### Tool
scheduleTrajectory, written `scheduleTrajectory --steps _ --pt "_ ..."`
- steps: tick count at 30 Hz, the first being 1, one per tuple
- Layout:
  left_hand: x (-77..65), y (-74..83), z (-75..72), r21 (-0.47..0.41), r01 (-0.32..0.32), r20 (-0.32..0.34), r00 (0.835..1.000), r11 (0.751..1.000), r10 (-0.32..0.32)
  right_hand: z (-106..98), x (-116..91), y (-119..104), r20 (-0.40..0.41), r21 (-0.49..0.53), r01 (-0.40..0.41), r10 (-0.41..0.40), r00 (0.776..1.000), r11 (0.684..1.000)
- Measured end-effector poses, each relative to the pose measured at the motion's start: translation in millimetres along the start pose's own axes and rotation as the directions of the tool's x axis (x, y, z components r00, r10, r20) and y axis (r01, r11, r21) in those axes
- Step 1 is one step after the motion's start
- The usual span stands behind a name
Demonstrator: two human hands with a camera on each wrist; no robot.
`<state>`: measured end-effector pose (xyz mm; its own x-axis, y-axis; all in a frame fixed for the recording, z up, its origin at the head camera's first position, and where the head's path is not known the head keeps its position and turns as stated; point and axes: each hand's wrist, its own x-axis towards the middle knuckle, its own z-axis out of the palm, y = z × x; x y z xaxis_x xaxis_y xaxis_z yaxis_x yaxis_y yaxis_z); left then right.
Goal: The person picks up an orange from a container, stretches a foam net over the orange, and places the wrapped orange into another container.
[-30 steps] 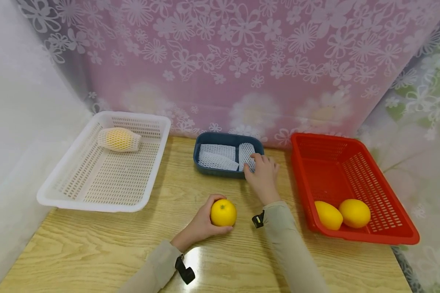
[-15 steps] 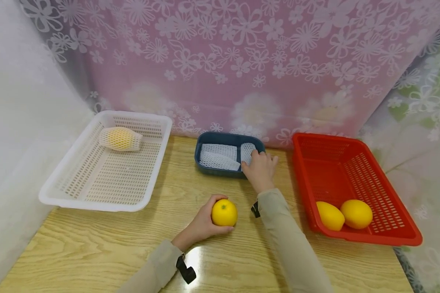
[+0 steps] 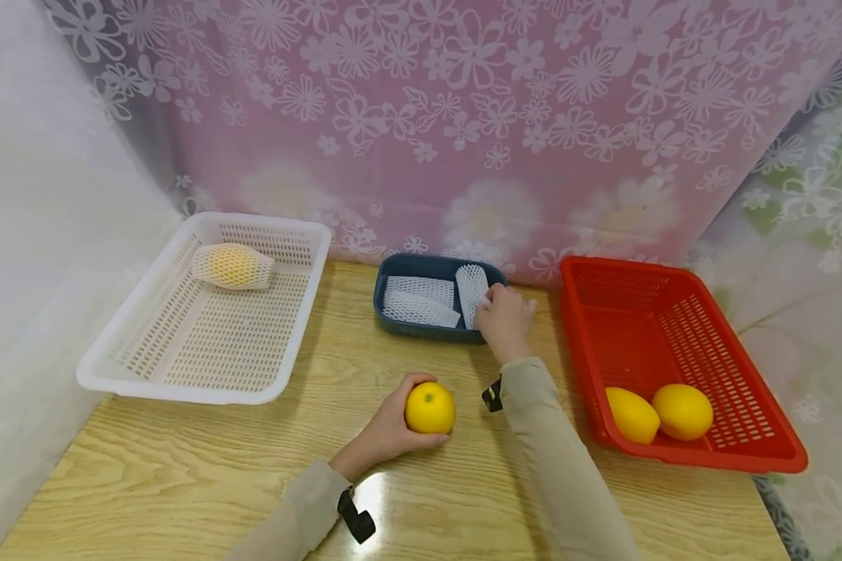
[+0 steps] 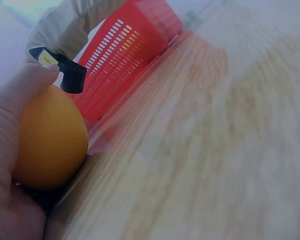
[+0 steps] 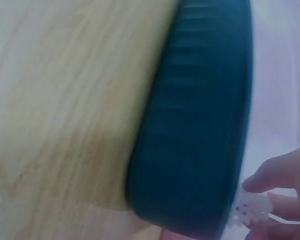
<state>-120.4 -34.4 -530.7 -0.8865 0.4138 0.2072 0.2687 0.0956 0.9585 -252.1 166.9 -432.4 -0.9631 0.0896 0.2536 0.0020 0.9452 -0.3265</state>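
My left hand (image 3: 387, 428) holds a round yellow orange (image 3: 430, 407) on the wooden table, fingers and thumb wrapped around its sides and its stem end up. In the left wrist view the same orange (image 4: 52, 137) sits low by the tabletop. At the right end of a dark blue box (image 3: 428, 333), my right hand (image 3: 508, 321) pinches a white foam net sleeve (image 3: 471, 285), which is tilted up out of the box. Some of the net (image 5: 252, 207) shows between the fingers in the right wrist view. More foam nets (image 3: 419, 290) lie in the box's left part.
A white basket (image 3: 182, 393) at the left holds one yellow fruit in a foam net (image 3: 233, 266). At the right, a red basket (image 3: 581, 354) contains two bare yellow fruits (image 3: 682, 411). A pink flowered cloth (image 3: 421, 156) hangs behind the table.
My right hand has closed its fingers on the foam net sleeve, and the sleeve has tipped up from the box. My left hand stays put with the orange.
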Motion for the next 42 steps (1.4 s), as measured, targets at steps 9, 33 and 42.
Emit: scheduleTrajectory --steps 9,33,42 --pt "0.2 -1.9 -0.7 -0.005 -0.039 0.002 0.999 0.999 0.039 -27.0 -5.7 -2.5 -0.134 0.309 0.012 0.031 0.991 0.951" --pt "-0.7 1.7 -4.7 -0.055 -0.064 0.023 0.998 0.996 0.065 -82.9 -70.8 -17.5 0.141 0.923 -0.121 -0.028 0.99 0.365" --pt "-1.1 -1.0 -4.6 -0.131 -0.104 0.043 0.993 0.986 0.11 -71.3 -98.6 -13.3 0.177 0.946 -0.134 -0.123 0.977 0.295"
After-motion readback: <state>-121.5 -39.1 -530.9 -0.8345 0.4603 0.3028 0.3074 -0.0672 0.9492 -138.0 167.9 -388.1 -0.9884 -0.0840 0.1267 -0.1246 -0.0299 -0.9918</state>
